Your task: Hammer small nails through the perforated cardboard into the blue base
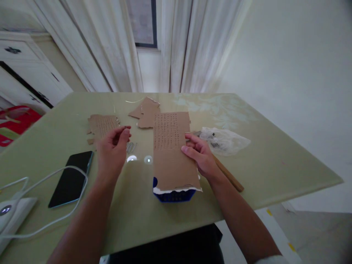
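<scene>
Passage: bare tabletop (136, 198) between left forearm (95, 205) and cardboard sheet (174, 167). Obstacles right: plastic bag (227, 141), brown handle (228, 173); left: looped cable (72, 167).

place: home, by its look | pale curtains (115, 44) | window (141, 22) | white cabinet (35, 74), ornate handle (13, 50)

Hands: 2, left hand (114, 143) left of centre, right hand (198, 152) right of centre. Dotted cardboard sheet (173, 163): 1, centre. Blue basket (173, 197): 1, lower centre. Phone (70, 181): 1, lower left. Plastic bag (229, 142): 1, right of centre. Wooden handle (229, 174): 1, lower right. Cardboard scraps (150, 116): several, upper centre and left, overlapping. Metal pins (129, 147): several, left of centre, too small to count.
</scene>
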The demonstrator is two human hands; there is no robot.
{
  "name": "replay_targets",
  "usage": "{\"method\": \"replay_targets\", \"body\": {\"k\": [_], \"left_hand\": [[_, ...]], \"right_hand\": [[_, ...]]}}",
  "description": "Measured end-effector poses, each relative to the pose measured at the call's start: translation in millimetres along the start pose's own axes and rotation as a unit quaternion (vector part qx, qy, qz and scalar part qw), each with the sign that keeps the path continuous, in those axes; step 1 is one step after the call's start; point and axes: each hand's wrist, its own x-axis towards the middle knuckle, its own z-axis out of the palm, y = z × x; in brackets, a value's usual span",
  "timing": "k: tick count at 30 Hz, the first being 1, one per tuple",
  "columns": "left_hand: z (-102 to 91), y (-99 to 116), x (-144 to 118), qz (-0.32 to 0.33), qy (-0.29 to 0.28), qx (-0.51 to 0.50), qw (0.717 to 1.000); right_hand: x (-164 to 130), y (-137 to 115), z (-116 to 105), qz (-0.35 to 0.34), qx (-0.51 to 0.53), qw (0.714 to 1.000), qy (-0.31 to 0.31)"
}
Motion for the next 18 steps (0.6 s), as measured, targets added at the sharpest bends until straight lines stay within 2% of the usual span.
{"method": "replay_targets", "body": {"k": [2, 4, 6, 8, 18], "left_hand": [[-10.8, -19.1, 21.0, -0.075, -0.046, 0.161, 0.983], [-19.5, -33.9, 32.7, -0.1, -0.086, 0.307, 0.943], [-23.2, -43.1, 35.4, -0.108, -0.123, 0.381, 0.91], [-22.0, -47.3, 33.0, -0.111, -0.146, 0.399, 0.898], [-14.2, -48.2, 29.2, -0.093, -0.196, 0.399, 0.891]], "right_hand": [[2.9, -3.9, -2.5, 0.008, 0.029, 1.0, 0.009], [5.6, -6.5, -4.3, 0.014, 0.049, 0.999, 0.016], [7.7, -7.2, -5.6, 0.013, 0.058, 0.998, 0.024], [9.3, -6.4, -6.5, 0.014, 0.052, 0.998, 0.025], [9.4, -8.6, -13.3, 0.06, 0.015, 0.998, -0.034]]}}
